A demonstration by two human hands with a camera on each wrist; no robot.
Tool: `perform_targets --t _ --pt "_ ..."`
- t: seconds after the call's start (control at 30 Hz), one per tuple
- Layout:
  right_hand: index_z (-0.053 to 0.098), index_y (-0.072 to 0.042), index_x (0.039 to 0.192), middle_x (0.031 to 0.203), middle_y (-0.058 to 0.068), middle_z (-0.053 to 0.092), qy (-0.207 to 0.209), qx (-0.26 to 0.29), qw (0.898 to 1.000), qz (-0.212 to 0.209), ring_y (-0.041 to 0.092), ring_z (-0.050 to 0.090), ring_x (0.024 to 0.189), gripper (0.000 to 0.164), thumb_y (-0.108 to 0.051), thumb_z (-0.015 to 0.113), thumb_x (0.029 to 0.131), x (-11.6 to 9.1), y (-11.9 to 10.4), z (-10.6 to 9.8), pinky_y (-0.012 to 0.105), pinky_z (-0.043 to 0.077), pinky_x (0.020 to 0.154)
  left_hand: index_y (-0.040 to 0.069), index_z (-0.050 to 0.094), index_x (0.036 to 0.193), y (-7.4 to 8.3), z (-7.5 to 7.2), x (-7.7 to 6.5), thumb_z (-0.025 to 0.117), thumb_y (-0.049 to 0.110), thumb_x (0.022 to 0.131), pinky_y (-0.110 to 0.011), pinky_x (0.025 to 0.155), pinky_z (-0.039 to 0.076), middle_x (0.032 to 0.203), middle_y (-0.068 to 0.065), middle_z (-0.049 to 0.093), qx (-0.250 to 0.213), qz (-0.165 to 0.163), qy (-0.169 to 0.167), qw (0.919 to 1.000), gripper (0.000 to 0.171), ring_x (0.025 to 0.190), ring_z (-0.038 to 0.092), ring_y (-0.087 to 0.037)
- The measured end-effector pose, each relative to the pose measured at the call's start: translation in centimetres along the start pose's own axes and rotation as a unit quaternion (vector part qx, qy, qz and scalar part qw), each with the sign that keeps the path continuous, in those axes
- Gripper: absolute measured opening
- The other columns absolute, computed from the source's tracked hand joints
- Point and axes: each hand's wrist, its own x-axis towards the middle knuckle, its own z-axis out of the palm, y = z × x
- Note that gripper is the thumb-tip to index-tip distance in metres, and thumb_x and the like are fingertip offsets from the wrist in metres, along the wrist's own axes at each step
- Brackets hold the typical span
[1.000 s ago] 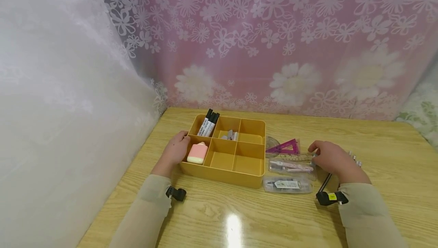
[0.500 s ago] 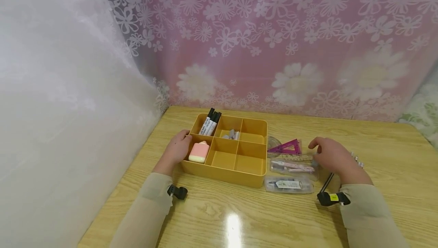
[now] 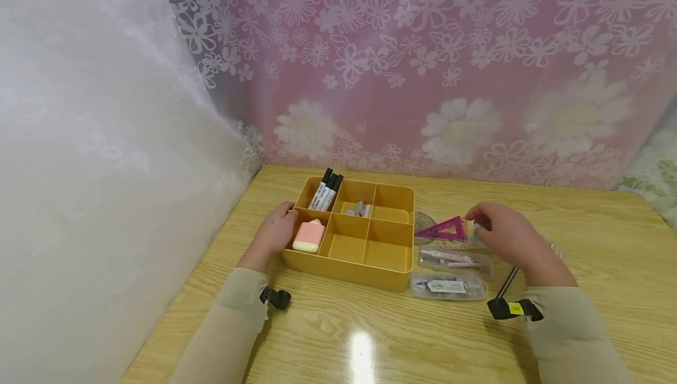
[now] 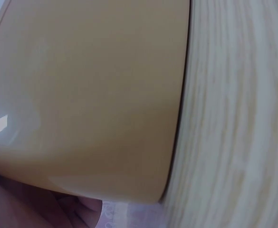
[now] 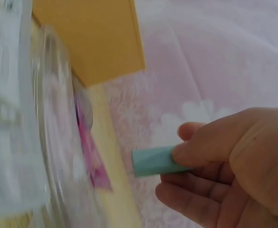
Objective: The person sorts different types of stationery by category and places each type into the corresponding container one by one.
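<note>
A yellow organizer box (image 3: 346,274) with several compartments sits on the table. My left hand (image 3: 277,228) grips its left side, fingers at the rim; in the left wrist view the box's wall hides part of that hand. My right hand (image 3: 505,236) pinches a small light-teal block (image 5: 155,160) between thumb and fingers, above the table right of the box. The box holds black-capped markers (image 3: 325,191) at back left, small grey and white pieces (image 3: 361,209) at back middle, and a pink and cream bottle-shaped item (image 3: 309,236) at front left.
Right of the box lie a magenta set square (image 3: 446,229), a clear protractor (image 3: 425,221), a ruler (image 3: 452,244) and two clear cases (image 3: 455,259) with things inside. Dark sticks (image 3: 509,281) show under the right wrist. A flowered curtain (image 3: 391,107) hangs behind the table.
My right hand has risen slightly and shifted left towards the set square, with the teal block now showing in its fingers. The left hand stays at the box.
</note>
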Motion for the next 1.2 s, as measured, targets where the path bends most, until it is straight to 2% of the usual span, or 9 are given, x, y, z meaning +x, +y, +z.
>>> perform_targets --t 0.27,0.57,0.73,0.9,1.07,1.2 --pt "0.066 -0.007 0.118 0.104 0.007 0.066 0.001 0.02 0.999 -0.044 0.024 0.061 0.091 0.018 -0.01 0.063 0.101 0.3 -3.6 0.3 0.049 0.055 0.081 0.008 0.044 0.15 -0.3 0.4 0.0 0.033 0.032 0.11 -0.058 0.115 0.03 0.152 -0.015 0.047 -0.004 0.002 0.001 1.0 0.048 0.141 0.04 -0.036" --pt "0.068 -0.009 0.112 0.105 0.005 0.065 -0.003 0.019 0.996 -0.089 0.021 0.058 0.086 0.013 -0.013 0.064 0.1 2.4 -7.9 0.8 0.044 0.054 0.079 0.007 0.044 0.15 -0.5 0.5 -0.1 0.033 0.031 0.111 -0.058 0.115 0.03 0.151 -0.015 0.047 -0.016 0.001 0.003 0.9999 0.047 0.141 0.04 -0.036" --pt "0.068 -0.012 0.108 0.105 0.003 0.064 0.003 0.024 0.994 -0.104 0.019 0.061 0.087 0.01 -0.012 0.061 0.102 3.7 -10.2 1.4 0.04 0.056 0.076 0.008 0.044 0.15 -0.3 0.2 -0.2 0.033 0.031 0.111 -0.058 0.115 0.029 0.152 -0.015 0.046 -0.014 0.0 0.004 0.9999 0.047 0.142 0.039 -0.037" --pt "0.069 -0.01 0.109 0.107 0.004 0.063 -0.007 0.015 0.993 -0.118 0.018 0.06 0.085 0.013 -0.01 0.058 0.102 5.0 -12.1 2.0 0.034 0.057 0.07 0.008 0.045 0.15 -0.3 0.1 -0.1 0.033 0.031 0.11 -0.058 0.115 0.03 0.151 -0.015 0.047 -0.008 0.004 0.006 0.9999 0.047 0.141 0.04 -0.037" --pt "0.071 -0.009 0.106 0.106 0.004 0.063 0.003 -0.006 0.989 -0.149 0.019 0.056 0.085 0.016 -0.006 0.057 0.1 6.2 -13.8 2.5 0.036 0.051 0.074 0.008 0.045 0.15 -0.4 0.2 0.1 0.033 0.032 0.11 -0.058 0.115 0.03 0.151 -0.014 0.047 -0.005 0.0 0.007 1.0 0.048 0.141 0.04 -0.036" --pt "0.072 -0.011 0.104 0.106 0.003 0.062 0.009 -0.012 0.988 -0.154 0.02 0.056 0.087 0.017 -0.006 0.055 0.1 6.9 -14.9 3.0 0.037 0.052 0.077 0.009 0.045 0.15 -0.4 0.3 0.2 0.034 0.032 0.11 -0.057 0.115 0.03 0.151 -0.014 0.047 -0.009 -0.004 0.006 0.9999 0.047 0.141 0.041 -0.035"
